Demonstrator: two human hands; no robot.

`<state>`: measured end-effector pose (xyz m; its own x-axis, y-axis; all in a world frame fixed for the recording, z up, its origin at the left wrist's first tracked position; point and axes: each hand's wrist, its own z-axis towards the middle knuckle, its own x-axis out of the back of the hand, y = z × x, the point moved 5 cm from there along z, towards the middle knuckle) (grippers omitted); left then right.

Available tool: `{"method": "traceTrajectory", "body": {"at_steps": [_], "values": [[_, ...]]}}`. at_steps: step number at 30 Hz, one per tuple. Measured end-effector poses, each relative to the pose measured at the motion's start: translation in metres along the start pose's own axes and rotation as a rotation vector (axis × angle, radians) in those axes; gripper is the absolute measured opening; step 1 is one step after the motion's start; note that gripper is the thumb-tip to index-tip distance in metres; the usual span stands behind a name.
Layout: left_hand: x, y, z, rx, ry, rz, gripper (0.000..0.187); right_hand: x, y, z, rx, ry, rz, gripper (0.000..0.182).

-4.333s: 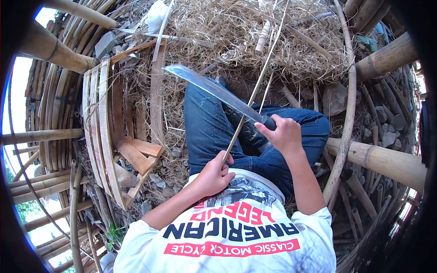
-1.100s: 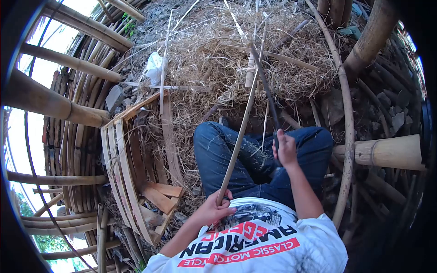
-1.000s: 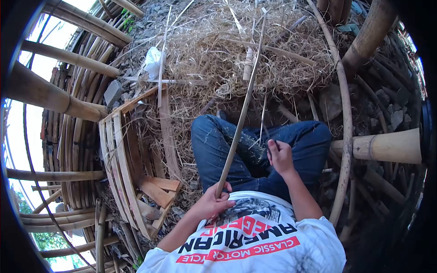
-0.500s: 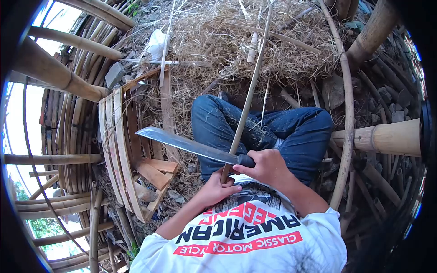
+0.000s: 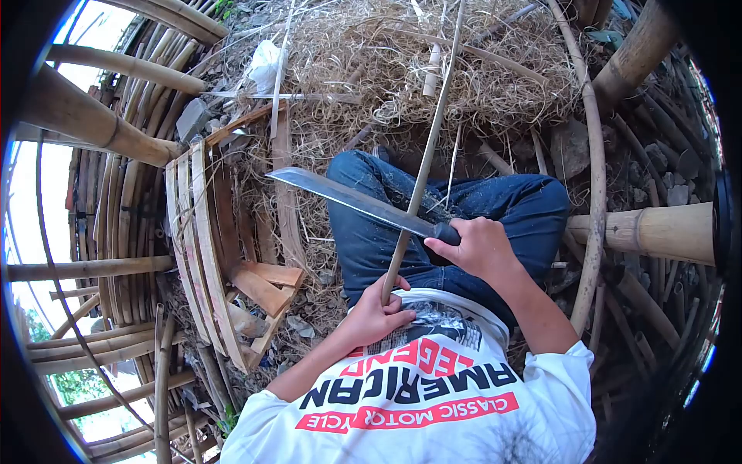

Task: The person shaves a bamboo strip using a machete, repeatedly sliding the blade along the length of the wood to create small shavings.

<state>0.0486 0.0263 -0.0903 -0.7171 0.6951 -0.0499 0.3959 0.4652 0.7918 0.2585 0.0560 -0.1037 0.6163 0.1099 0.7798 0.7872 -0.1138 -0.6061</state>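
Note:
My right hand (image 5: 475, 246) is closed round the black handle of a machete (image 5: 355, 199). Its long blade points to the upper left and lies across a thin bamboo strip (image 5: 427, 158). Near my waist, my left hand (image 5: 376, 313) grips the lower end of that strip, fingers wrapped round it. The strip slants away from me over my crossed legs (image 5: 363, 232) in dusty jeans, its far end out at the top of the view. Blade and strip meet just left of the handle.
A heap of curly shavings (image 5: 495, 85) lies in front of my legs. At the left stands a slatted wooden crate (image 5: 205, 255) with wood pieces inside. Bamboo poles (image 5: 131, 69) frame the left side; a long curved pole (image 5: 595, 170) and a thick bamboo post (image 5: 657, 230) stand at the right.
My right hand has moved the machete away from me and to the right along the bamboo strip. My left hand stays closed on the strip's lower end, having shifted slightly.

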Motion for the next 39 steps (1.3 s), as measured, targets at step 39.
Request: {"method": "traceTrajectory", "body": {"at_steps": [39], "values": [[0.007, -0.007, -0.001, 0.004, 0.009, 0.06, 0.039, 0.004, 0.028, 0.04, -0.08, 0.054, -0.138, 0.066]]}}
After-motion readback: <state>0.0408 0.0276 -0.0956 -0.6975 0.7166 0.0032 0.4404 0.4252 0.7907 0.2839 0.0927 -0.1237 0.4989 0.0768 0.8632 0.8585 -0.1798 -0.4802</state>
